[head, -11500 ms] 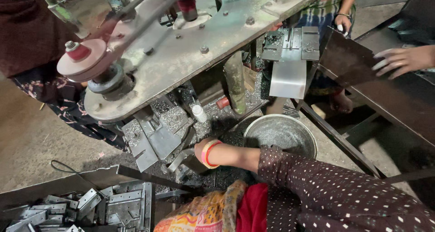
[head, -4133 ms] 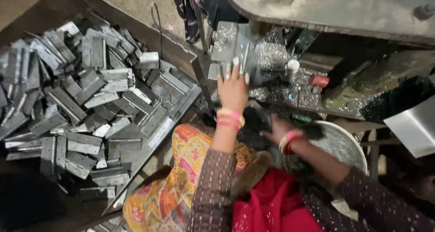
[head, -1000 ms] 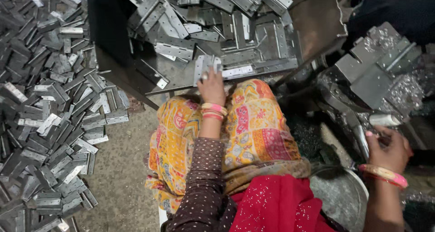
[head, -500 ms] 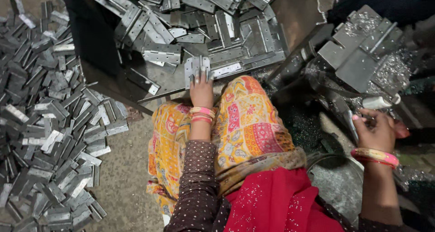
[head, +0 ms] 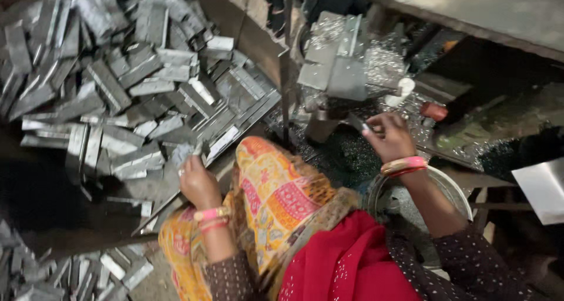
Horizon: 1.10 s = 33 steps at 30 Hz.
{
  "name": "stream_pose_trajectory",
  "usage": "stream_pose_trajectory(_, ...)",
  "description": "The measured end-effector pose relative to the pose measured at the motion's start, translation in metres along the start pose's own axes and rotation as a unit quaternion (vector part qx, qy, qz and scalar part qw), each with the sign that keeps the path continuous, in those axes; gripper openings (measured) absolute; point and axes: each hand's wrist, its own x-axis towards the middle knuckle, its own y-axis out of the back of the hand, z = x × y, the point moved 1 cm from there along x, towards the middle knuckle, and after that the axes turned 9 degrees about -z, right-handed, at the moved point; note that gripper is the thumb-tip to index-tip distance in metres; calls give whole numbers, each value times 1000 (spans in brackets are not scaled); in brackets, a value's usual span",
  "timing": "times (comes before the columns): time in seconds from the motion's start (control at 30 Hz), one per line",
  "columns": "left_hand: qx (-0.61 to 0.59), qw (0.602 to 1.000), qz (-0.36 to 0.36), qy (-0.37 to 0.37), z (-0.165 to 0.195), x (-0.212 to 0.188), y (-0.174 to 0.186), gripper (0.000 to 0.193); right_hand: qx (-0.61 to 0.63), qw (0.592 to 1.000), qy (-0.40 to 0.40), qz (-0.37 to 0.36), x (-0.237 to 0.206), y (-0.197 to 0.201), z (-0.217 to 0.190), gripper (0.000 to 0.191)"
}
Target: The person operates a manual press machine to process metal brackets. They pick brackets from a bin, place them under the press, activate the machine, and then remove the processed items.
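Observation:
My left hand is closed around a flat grey metal piece, lifted just above the near edge of a dark tray heaped with several like metal pieces. My right hand reaches forward over dark metal shavings and pinches a small metal part near stacked grey metal plates. Both wrists carry pink and red bangles. My patterned orange knee lies between the hands.
A round metal bowl sits under my right forearm. A machine table edge runs along the top right, with a red-capped item below it. More loose metal pieces lie on the floor at bottom left.
The view has swung right. My left hand has picked a metal piece out of the tray and drawn it back. My right hand has moved up toward the stacked plates.

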Motion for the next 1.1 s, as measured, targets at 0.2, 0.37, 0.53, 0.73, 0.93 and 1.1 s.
stream_pose_trajectory(0.2, -54, 982, 1, -181, 127, 25, 60, 20, -10, 1000, -14, 13, -2, 4, -6, 31)
stream_pose_trajectory(0.37, -85, 903, 29, -421, 236, 40, 60, 39, -15, 1000, -19, 13, -2, 4, 4, 31)
stream_pose_trajectory(0.53, -46, 858, 24, -510, 319, 41, 2, 39, -38, 998, 22, 54, -2, 1, 13, 42)
stream_pose_trajectory(0.73, -89, 859, -35, -503, 314, 31, -47, 37, -56, 996, 30, 62, -1, 1, 9, 37)
stream_pose_trajectory(0.93, -140, 887, -75, -434, 301, 47, -58, 25, 1, 1000, -12, 28, -3, 5, -4, 29)
stream_pose_trajectory(1.1, -136, 948, -63, -280, 308, 44, -52, 31, 4, 1000, 7, 30, -2, 9, -9, 26)
